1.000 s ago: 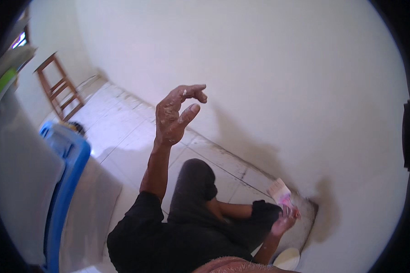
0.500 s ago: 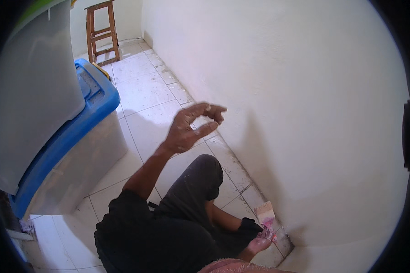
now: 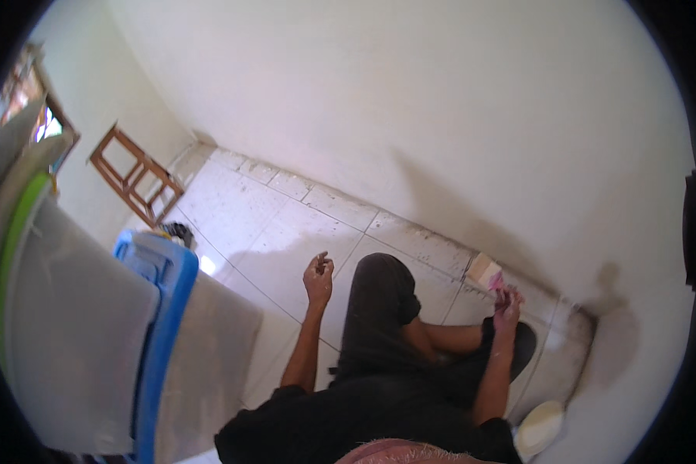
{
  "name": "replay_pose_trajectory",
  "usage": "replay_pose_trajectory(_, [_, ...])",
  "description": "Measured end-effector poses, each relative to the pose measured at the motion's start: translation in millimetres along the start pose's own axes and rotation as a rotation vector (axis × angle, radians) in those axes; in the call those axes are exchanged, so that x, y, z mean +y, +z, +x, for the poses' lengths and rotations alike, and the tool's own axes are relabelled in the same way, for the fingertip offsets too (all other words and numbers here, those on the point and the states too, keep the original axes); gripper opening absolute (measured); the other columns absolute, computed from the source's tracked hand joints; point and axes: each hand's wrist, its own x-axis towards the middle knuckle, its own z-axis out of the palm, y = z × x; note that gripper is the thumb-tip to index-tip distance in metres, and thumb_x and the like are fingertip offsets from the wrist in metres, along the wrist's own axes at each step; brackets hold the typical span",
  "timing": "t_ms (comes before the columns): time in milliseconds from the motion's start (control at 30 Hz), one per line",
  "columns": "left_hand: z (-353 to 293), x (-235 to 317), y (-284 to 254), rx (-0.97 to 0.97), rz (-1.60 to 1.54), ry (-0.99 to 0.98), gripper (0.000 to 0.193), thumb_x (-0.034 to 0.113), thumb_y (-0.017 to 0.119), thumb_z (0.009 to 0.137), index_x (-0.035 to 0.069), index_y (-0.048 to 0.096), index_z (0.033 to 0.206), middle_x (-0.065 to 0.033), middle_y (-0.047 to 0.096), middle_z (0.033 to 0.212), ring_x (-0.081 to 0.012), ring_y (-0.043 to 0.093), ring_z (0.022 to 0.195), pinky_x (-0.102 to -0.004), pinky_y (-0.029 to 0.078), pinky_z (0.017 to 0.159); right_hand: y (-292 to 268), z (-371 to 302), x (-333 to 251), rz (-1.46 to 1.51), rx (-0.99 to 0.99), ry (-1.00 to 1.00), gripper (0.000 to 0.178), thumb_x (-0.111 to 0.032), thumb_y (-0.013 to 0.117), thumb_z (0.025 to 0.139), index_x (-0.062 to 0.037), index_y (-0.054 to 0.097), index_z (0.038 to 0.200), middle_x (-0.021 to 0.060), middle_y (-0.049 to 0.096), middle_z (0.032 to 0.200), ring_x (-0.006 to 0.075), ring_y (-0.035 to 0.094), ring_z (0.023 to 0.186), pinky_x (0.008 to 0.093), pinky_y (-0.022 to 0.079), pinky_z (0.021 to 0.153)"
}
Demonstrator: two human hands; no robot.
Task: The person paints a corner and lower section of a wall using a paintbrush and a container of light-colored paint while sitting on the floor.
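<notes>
The tiled floor (image 3: 286, 224) lies open from the person's raised knee out to 11 o'clock, ending at the white wall (image 3: 410, 100) that runs across the top. A wooden stool (image 3: 135, 174) stands at 10 o'clock near the corner, and stacked plastic bins (image 3: 93, 332) with a blue lid crowd the 9 o'clock side. Compared with half a second ago, the left hand (image 3: 318, 277) has dropped lower, and the view has swung so the stool sits further left. That hand is loosely curled, holding nothing. The right hand (image 3: 506, 303), at 3 o'clock near the wall base, is closed on a small pink packet (image 3: 493, 277).
</notes>
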Motion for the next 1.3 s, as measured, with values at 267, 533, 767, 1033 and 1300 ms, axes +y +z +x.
replay_pose_trajectory(267, [-46,-63,-49,-0.029,0.200,-0.122,0.030,0.005,0.058,0.086,-0.004,0.058,0.115,-0.0070,0.061,0.086,-0.0147,0.061,0.076,-0.0264,0.047,0.068,12,-22,-3,-0.075,0.156,0.116,0.025,-0.037,0.054,0.093,-0.0146,0.055,0.103,0.0000,0.062,0.090,0.0151,0.062,0.079,0.0256,0.042,0.058])
replay_pose_trajectory(533, [-80,-78,-72,-0.062,0.265,-0.148,0.031,0.004,0.055,0.087,-0.003,0.054,0.118,-0.0075,0.060,0.090,-0.0160,0.062,0.077,-0.0268,0.047,0.068,33,-35,-26,-0.109,0.187,0.188,0.025,-0.028,0.061,0.087,-0.0128,0.058,0.108,0.0025,0.063,0.101,0.0184,0.066,0.088,0.0256,0.048,0.062])
replay_pose_trajectory(767, [-40,-73,-77,0.022,0.184,-0.085,0.036,-0.002,0.058,0.083,-0.001,0.055,0.119,-0.0083,0.061,0.095,-0.0168,0.063,0.079,-0.0263,0.051,0.068,46,-43,-12,-0.171,0.176,0.176,0.015,-0.027,0.062,0.085,-0.0161,0.060,0.095,-0.0003,0.064,0.091,0.0152,0.065,0.078,0.0272,0.046,0.057])
replay_pose_trajectory(1033, [29,20,29,0.043,-0.262,-0.059,0.035,0.005,0.055,0.089,-0.003,0.052,0.123,-0.0102,0.058,0.106,-0.0176,0.058,0.091,-0.0298,0.049,0.083,53,-47,-14,-0.185,0.110,0.137,0.017,-0.032,0.057,0.090,-0.0158,0.059,0.093,0.0015,0.066,0.090,0.0162,0.065,0.081,0.0264,0.044,0.057])
replay_pose_trajectory(1300, [19,102,163,-0.275,-0.426,0.040,0.035,0.011,0.052,0.090,-0.004,0.054,0.121,-0.0133,0.058,0.105,-0.0202,0.058,0.088,-0.0312,0.048,0.083,41,-36,-20,-0.288,0.047,0.167,0.018,-0.029,0.060,0.088,-0.0155,0.057,0.100,0.0000,0.065,0.098,0.0167,0.064,0.087,0.0267,0.045,0.063])
